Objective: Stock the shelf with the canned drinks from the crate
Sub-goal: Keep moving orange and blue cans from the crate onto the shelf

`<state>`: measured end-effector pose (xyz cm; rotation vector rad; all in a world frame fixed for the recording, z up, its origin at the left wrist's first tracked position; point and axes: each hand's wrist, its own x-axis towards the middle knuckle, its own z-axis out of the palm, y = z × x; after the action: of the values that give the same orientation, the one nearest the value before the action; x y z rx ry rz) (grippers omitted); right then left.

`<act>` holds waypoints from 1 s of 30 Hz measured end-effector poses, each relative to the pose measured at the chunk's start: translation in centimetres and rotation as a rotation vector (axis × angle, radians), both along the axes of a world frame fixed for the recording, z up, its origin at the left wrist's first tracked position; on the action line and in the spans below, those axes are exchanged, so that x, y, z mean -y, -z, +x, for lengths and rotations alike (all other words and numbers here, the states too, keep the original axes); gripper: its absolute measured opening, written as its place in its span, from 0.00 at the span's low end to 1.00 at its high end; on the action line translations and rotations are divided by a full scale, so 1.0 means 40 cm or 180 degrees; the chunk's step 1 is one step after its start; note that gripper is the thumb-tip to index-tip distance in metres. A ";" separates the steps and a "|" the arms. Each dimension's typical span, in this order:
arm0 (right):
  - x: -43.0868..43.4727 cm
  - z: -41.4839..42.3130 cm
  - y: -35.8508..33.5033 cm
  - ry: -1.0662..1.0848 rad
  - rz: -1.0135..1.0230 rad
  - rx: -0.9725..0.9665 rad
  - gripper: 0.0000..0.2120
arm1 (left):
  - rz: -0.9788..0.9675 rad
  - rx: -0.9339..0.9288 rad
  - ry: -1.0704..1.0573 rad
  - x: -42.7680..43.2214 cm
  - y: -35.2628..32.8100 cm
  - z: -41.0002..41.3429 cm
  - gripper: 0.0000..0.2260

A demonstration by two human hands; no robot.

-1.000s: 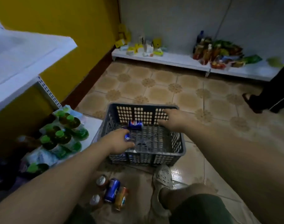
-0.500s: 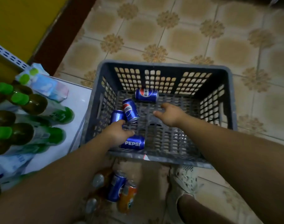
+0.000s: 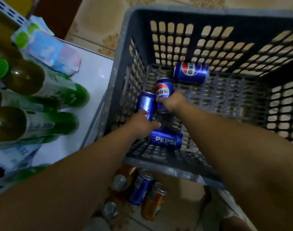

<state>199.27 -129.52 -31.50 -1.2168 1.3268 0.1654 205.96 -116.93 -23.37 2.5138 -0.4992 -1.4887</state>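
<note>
A grey perforated crate (image 3: 119,67) stands on the tiled floor with several blue Pepsi cans inside. My left hand (image 3: 141,125) grips one blue can (image 3: 146,102) near the crate's left wall. My right hand (image 3: 172,101) grips a second can (image 3: 164,88) with a red-white-blue logo, right beside the first. A can marked PEPSI (image 3: 165,139) lies on its side just under my left hand. Another can (image 3: 190,72) lies at the far wall. The white bottom shelf (image 3: 94,75) is directly left of the crate.
Green-capped tea bottles (image 3: 34,80) and a wrapped pack (image 3: 49,50) lie on the shelf's left part. A cluster of cans (image 3: 140,189), blue and orange, lies on the floor in front of the crate. My knee shows at the bottom right.
My head has dropped closer over the crate. My right hand moved left from the crate's middle and closed around the logo can. My left hand took hold of the blue can by the wall.
</note>
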 end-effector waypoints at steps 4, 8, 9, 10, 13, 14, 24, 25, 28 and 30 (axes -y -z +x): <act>-0.029 -0.048 -0.111 0.0512 0.0522 0.0416 0.20 | -0.0562 -0.0525 -0.0713 -0.005 -0.048 -0.015 0.23; -0.058 -0.125 -0.302 0.0772 0.0848 0.1151 0.30 | -0.1220 -0.0978 -0.0849 -0.024 -0.183 -0.054 0.19; -0.066 -0.141 -0.360 0.0799 0.0835 0.1271 0.30 | -0.1328 -0.1043 -0.0848 -0.034 -0.224 -0.065 0.20; -0.075 -0.157 -0.418 0.0771 0.0786 0.1372 0.33 | -0.1441 -0.1080 -0.0879 -0.047 -0.275 -0.077 0.20; -0.113 -0.197 -0.606 0.0435 0.0444 0.1649 0.40 | -0.1884 -0.0939 -0.0986 -0.095 -0.425 -0.116 0.19; -0.129 -0.208 -0.669 0.0349 0.0294 0.1743 0.38 | -0.1986 -0.0862 -0.0985 -0.112 -0.476 -0.130 0.19; -0.361 -0.321 -1.254 -0.0097 -0.0944 0.2507 0.28 | -0.3160 -0.0442 -0.0949 -0.376 -0.998 -0.268 0.22; -0.396 -0.325 -1.305 -0.0218 -0.1030 0.2628 0.30 | -0.3269 -0.0366 -0.0954 -0.417 -1.044 -0.277 0.22; -0.524 -0.317 -1.454 -0.0695 -0.1254 0.3000 0.29 | -0.3556 0.0001 -0.1056 -0.559 -1.177 -0.303 0.24; -0.622 -0.302 -1.536 -0.1046 -0.1329 0.3211 0.26 | -0.3671 0.0322 -0.1164 -0.668 -1.248 -0.304 0.26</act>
<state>187.20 -104.66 29.92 -1.5523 0.2741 -0.4708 193.81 -90.22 26.56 1.6132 -0.6191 -0.6114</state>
